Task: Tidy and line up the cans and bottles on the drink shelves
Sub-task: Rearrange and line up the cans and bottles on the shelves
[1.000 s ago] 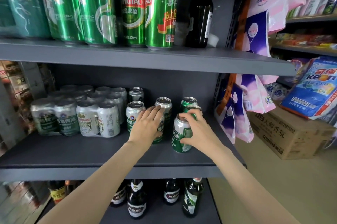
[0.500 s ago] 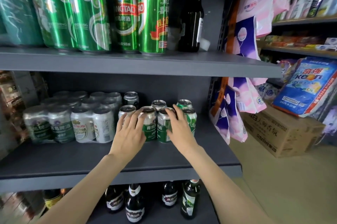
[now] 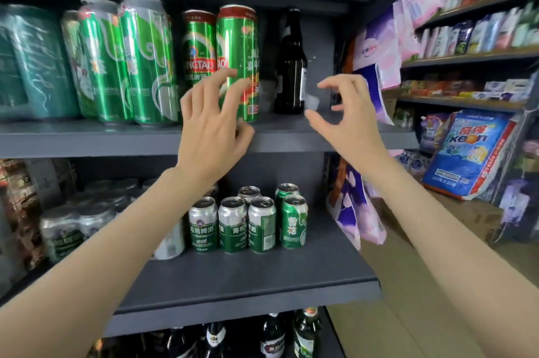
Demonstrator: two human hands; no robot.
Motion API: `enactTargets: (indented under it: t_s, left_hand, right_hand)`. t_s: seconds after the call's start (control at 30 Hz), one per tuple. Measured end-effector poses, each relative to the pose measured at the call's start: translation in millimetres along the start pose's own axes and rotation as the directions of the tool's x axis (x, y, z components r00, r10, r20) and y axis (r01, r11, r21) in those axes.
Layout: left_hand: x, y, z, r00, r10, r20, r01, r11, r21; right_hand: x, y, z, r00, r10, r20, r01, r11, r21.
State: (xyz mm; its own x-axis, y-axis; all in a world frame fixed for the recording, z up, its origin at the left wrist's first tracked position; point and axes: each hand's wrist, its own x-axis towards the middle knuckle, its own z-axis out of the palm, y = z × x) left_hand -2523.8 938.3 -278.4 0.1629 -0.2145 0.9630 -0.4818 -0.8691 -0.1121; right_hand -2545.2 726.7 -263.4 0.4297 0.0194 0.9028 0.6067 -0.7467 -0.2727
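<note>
Both hands are raised in front of the upper shelf [image 3: 87, 139] and hold nothing. My left hand [image 3: 211, 127] hovers with spread, loosely bent fingers just before two tall green Tsingtao cans [image 3: 237, 45]. My right hand [image 3: 344, 118] floats to the right of a dark glass bottle [image 3: 290, 66], fingers loosely curved. On the middle shelf [image 3: 248, 276] small green-and-silver cans [image 3: 248, 223] stand in a tight front row, with more behind them.
Tall green cans [image 3: 128, 63] and a wrapped teal pack [image 3: 32, 66] fill the upper shelf's left. Shrink-wrapped silver cans [image 3: 73, 223] sit on the middle shelf's left. Dark bottles [image 3: 274, 337] stand on the bottom shelf. Hanging pink and purple packets [image 3: 376, 45] border the right side.
Both hands left the small cans on the middle shelf and rose to the upper shelf. The small cans now stand pushed together in a row. The view tilted upward.
</note>
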Motion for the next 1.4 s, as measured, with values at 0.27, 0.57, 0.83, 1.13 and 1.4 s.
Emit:
enactTargets:
  t_s: [0.27,0.57,0.83,1.13,1.4]
  left_hand:
    - [39,1,30,0.96,-0.204,0.193,0.17,0.969,0.179]
    - [41,-2,38,0.977,-0.184,0.104,0.161,0.967,0.2]
    - [39,-3,34,0.967,-0.202,0.153,0.172,0.967,0.19]
    - [36,5,14,0.974,-0.203,0.098,0.204,0.979,-0.001]
    - [-53,16,-29,0.978,-0.206,0.043,0.211,0.956,-0.202]
  right_hand:
    - [124,36,52,0.773,0.523,0.359,-0.516,0.848,-0.125]
    - [163,62,111,0.766,0.622,0.163,-0.639,0.764,0.084]
    - [126,28,72,0.837,0.535,0.118,-0.547,0.802,0.24]
    - [78,-38,-12,0.826,0.486,0.284,-0.557,0.63,0.542]
    - [4,-83,-60,0.819,0.293,0.494,-0.562,0.587,0.583]
